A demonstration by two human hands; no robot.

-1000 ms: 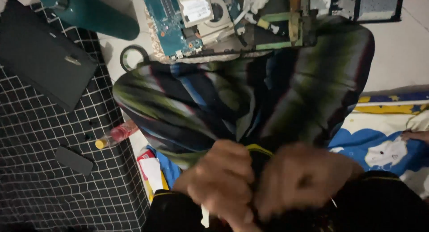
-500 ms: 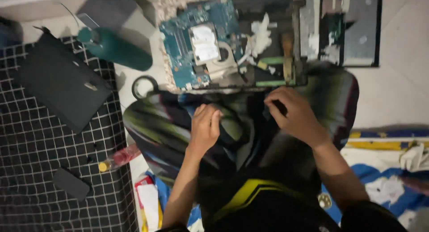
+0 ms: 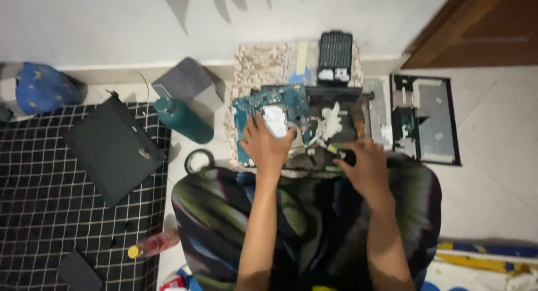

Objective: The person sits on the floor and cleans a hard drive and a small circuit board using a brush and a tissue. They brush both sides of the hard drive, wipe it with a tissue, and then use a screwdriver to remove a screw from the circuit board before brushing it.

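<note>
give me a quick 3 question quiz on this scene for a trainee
1. True or false: the left hand rests on the blue circuit board.
2. Which stands just left of that board? A) teal bottle B) black keypad C) wooden door
3. Fill in: the right hand holds a small tool with a ____ and black handle.

Key: 1 true. 2 A, the teal bottle; the keypad lies above the board, the door far right. 3 yellow.

A teal bottle point(image 3: 183, 120) is standing beside a black-and-white checked mat point(image 3: 33, 212). A dark flat case point(image 3: 112, 148) is lying on that mat. A blue cushion point(image 3: 42, 88) is sitting by the wall.
</note>
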